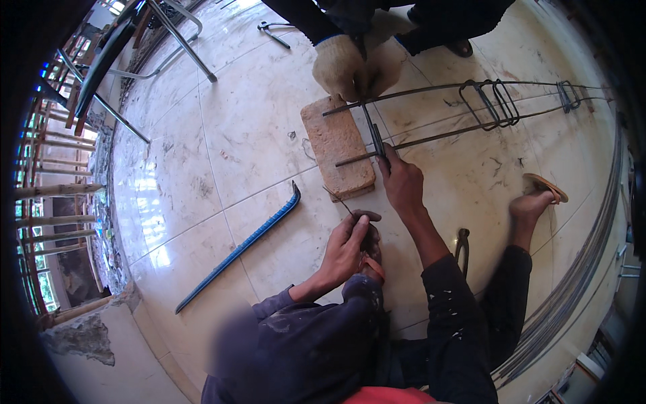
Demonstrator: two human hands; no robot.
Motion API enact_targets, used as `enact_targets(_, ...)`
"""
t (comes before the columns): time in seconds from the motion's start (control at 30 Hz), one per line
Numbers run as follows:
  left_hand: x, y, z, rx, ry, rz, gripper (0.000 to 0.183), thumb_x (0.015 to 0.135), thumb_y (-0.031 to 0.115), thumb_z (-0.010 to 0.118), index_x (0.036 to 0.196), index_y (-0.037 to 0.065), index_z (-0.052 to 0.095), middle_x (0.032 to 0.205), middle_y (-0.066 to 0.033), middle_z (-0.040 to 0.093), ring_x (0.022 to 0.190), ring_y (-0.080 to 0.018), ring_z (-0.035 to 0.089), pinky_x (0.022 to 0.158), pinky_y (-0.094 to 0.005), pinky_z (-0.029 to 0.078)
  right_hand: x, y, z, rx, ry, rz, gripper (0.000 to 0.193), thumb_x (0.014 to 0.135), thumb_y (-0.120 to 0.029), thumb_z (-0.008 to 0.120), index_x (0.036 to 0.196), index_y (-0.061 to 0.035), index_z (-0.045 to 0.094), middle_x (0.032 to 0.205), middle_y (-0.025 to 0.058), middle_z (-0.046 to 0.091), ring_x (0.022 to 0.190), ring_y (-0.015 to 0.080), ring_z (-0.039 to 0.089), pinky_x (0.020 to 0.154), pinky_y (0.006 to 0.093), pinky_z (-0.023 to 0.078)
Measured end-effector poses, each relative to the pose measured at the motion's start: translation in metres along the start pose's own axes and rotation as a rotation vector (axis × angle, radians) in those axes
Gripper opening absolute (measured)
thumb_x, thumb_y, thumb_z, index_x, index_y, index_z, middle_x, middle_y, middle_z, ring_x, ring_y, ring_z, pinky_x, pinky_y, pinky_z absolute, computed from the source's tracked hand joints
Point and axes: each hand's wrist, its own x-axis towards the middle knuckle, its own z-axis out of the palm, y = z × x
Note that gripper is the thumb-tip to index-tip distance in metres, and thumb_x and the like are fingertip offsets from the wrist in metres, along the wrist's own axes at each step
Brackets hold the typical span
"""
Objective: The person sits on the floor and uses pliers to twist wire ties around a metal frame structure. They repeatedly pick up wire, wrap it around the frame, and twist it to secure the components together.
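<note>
My left hand (348, 250) is closed, pinching a thin piece of wire (334, 196) between thumb and fingers, low in front of the brick. My right hand (402, 180) is closed on the near end of a dark metal stirrup (377, 135), which stands across two long steel rods (431, 139). The rods' left ends rest on a reddish brick block (340, 141). On the far side, a co-worker's two gloved hands (338, 67) work close together at the stirrup's far end; what they grip is partly hidden.
Several more stirrups (490, 104) hang on the rods at right. A blue bar with a bent dark tip (239, 246) lies left on the tiled floor. Pincers (462, 250) lie beside my right forearm, another pair (274, 34) at the far side. Long rods (572, 299) run along the right; a chair (111, 60) stands far left.
</note>
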Motion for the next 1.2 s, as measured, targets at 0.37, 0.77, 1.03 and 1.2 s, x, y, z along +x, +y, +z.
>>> enact_targets(0.37,-0.005,0.004,0.008,0.008,-0.024,0.018,0.029,0.101,0.025,0.039,0.109,0.003,0.055,0.077,-0.0013,0.055,0.069,-0.0075,0.053,0.064,-0.0227,0.044,0.001,-0.003,-0.004,-0.012,-0.015,0.027,0.029,0.088,-0.024,0.059,0.113,-0.0092,0.059,0.067,0.0179,0.062,0.063,0.0364,0.063,0.056,0.0449,0.049)
enact_targets(0.77,-0.024,0.015,0.016,0.077,-0.048,0.018,0.028,0.101,0.025,0.039,0.110,0.003,0.055,0.077,-0.0009,0.055,0.069,-0.0077,0.053,0.064,-0.0229,0.044,0.004,0.001,-0.005,0.007,-0.010,0.055,0.027,0.087,-0.023,0.060,0.110,-0.0092,0.062,0.073,0.0193,0.063,0.069,0.0379,0.062,0.060,0.0454,0.048)
enact_targets(1.03,-0.049,0.024,0.009,0.205,-0.103,0.137,0.029,0.102,0.024,0.038,0.110,0.001,0.054,0.079,-0.0033,0.056,0.075,-0.0092,0.054,0.067,-0.0245,0.045,0.007,0.000,-0.012,0.032,-0.037,0.048,0.027,0.086,-0.024,0.060,0.107,-0.0078,0.062,0.074,0.0172,0.064,0.073,0.0387,0.063,0.065,0.0480,0.048)
enact_targets(1.2,-0.048,0.022,-0.006,0.247,-0.074,0.189,0.032,0.102,0.025,0.036,0.112,0.000,0.053,0.077,-0.0024,0.053,0.071,-0.0105,0.052,0.067,-0.0263,0.044,0.009,-0.008,-0.016,0.015,-0.067,0.039,0.020,0.085,-0.023,0.062,0.098,-0.0076,0.062,0.077,0.0183,0.064,0.075,0.0377,0.063,0.065,0.0480,0.048)
